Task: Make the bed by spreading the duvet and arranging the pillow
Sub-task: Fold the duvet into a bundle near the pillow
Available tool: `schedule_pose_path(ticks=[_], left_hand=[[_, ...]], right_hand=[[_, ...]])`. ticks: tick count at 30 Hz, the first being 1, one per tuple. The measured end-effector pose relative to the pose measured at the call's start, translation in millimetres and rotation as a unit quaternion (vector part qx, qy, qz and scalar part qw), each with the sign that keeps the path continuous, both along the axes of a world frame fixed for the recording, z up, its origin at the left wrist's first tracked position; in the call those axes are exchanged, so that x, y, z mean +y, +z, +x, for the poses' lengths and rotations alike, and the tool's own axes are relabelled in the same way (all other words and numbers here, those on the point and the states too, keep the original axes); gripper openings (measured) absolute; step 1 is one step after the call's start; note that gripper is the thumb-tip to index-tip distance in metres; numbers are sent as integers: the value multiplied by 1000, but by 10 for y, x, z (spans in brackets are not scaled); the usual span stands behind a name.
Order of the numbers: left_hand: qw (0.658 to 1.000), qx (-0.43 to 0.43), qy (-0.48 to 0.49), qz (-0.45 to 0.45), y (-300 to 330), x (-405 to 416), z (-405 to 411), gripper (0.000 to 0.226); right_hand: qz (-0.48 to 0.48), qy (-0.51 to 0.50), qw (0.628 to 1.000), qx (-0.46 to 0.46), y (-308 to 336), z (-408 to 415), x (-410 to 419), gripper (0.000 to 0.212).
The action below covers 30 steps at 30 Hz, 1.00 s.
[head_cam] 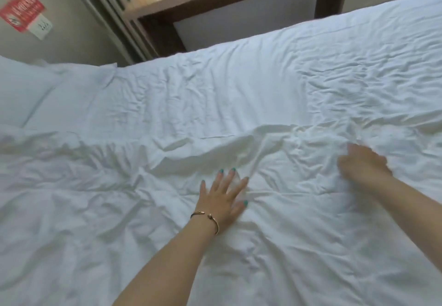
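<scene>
Plainly, duvet (239, 246) covers near half of bed, upper edge a bunched ridge across middle; left hand (223, 198) flat on it, fingers spread, pressing; right hand (363, 162) blurred, fingers curled into fold, seemingly clutching cloth; pillow (35, 90) at far left, plump, slightly askew; risk: pressing palm pins fabric while other tugs, so ridge skews or creases deepen; cotton thin, soft, white, heavily crumpled; bare sheet (239, 78) beyond.
</scene>
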State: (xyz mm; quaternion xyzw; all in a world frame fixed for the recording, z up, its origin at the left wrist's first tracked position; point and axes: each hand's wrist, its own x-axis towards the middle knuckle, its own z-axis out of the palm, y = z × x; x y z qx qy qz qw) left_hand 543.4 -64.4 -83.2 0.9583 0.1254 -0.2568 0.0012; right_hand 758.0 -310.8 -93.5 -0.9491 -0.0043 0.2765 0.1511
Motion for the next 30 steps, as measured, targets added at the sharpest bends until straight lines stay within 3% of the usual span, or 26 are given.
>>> schedule_pose_path(ticks=[2, 5, 8, 12, 14, 17, 20, 22, 24, 27, 30], left_hand=[[999, -3, 29, 27, 127, 394, -311, 56], [992, -53, 103, 39, 288, 928, -480, 55], [993, -48, 107, 5, 286, 1635, -534, 68], [994, -38, 104, 10, 35, 2520, -361, 114], [991, -43, 129, -22, -155, 2897, -283, 124], [991, -38, 105, -70, -402, 3142, -165, 126], [993, -45, 71, -79, -526, 3166, -165, 118], [989, -100, 31, -108, -556, 3214, -312, 99], [976, -166, -19, -139, -548, 3355, -567, 76], [980, -177, -56, -71, -408, 3838, -1165, 68], [989, -142, 3, 45, -297, 4554, -1857, 81]], right_hand=[[49, 118, 991, -38, 360, -479, 572, 52], [88, 293, 945, -117, 798, -1036, 1491, 41], [83, 346, 926, -129, 873, -1398, 2481, 44], [-52, 292, 955, -25, 297, -1392, 3272, 103], [-88, 230, 969, -10, 2, -1330, 3484, 114], [-113, 132, 985, -24, -300, -1254, 3726, 111], [-186, 110, 969, -118, -509, -1437, 3910, 99], [-211, 139, 947, -199, -577, -1753, 3969, 74], [-151, 102, 951, -249, -594, -2107, 4035, 55], [-53, -24, 979, -197, -446, -2507, 4438, 53], [-44, -33, 991, -119, -290, -2793, 5103, 62]])
